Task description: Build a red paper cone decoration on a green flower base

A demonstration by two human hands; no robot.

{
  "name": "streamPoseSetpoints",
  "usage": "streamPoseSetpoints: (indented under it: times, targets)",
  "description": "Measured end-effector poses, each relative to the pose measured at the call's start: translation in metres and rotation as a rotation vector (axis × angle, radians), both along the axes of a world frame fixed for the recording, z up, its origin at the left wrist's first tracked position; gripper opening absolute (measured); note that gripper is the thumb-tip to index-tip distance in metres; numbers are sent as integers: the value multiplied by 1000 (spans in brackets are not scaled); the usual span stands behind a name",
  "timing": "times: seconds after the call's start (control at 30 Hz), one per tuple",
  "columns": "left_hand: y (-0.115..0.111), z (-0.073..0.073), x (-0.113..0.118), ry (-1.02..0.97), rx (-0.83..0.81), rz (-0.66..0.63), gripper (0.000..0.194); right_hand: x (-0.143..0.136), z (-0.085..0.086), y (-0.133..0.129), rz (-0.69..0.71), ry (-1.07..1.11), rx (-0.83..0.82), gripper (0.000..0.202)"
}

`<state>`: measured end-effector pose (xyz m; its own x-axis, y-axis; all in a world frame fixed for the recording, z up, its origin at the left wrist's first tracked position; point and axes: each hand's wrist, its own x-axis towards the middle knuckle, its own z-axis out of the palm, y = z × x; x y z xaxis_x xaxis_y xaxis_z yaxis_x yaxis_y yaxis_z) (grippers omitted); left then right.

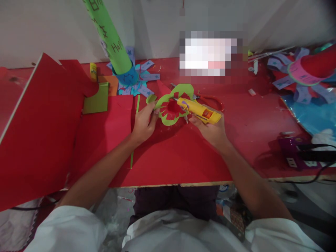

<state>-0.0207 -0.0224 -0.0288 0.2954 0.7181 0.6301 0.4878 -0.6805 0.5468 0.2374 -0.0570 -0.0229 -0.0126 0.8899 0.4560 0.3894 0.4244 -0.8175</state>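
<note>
My left hand (145,121) pinches the left edge of a green scalloped paper flower (169,122) and holds it up over the table. Red paper tabs (165,111) are folded out around a round centre in it. In my right hand (213,130) is a yellow glue gun (198,109), its nozzle pointing left into the flower's centre. The fingers of that hand lie partly hidden under the gun. Right behind the gun rest red-handled scissors (214,100), and a small green paper piece (151,99) shows by my left fingertips.
A green paper tube (112,45) with a blue base stands at the back left. Red board (44,133), green paper (97,101) and a yellow glue stick (93,71) are left. Another decorated tube (317,66), blue plastic (312,115) and a purple box (291,154) are right.
</note>
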Motion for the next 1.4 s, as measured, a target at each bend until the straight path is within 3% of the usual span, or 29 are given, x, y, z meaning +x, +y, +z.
streamPoseSetpoints:
  times: [0.3,0.5,0.83,1.2,1.4]
  targets:
    - [1,-1,0,-11,0,-10,32,-1,2,-1,97,25,-20,27]
    - [1,-2,-1,-23,8,-15,28,-2,4,0,13,0,35,31]
    - [1,-5,-1,-47,-99,-5,39,1,13,-2,6,-92,180,30]
    - [0,-3,-2,4,-70,-7,43,-2,-1,2,-4,-116,170,31]
    - [0,-4,-2,-1,-72,-20,43,-8,2,1,27,-99,149,31]
